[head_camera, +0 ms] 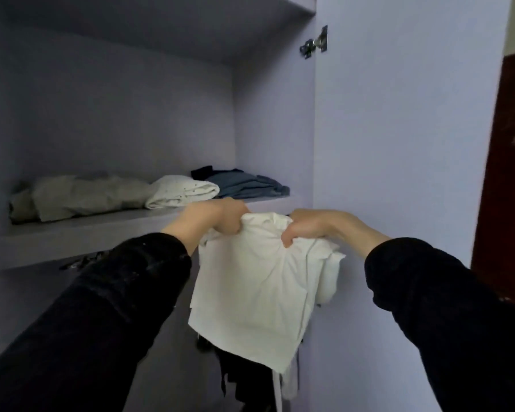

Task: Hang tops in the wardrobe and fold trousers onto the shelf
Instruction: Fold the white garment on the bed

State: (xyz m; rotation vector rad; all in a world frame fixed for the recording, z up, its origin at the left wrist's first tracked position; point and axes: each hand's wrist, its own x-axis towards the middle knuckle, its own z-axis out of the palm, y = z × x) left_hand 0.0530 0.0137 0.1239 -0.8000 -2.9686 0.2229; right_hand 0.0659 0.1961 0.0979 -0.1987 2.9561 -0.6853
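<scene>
Head view looks into a light purple wardrobe. Both hands hold up a white top just below the front edge of the shelf. The left hand has its fingers curled tight around the top's upper left part. The right hand pinches the upper right part with fingers and thumb. The top hangs down between the two black sleeves. On the shelf lie folded clothes side by side: a gray pile, a white bundle and blue trousers. Dark clothes hang below the top.
</scene>
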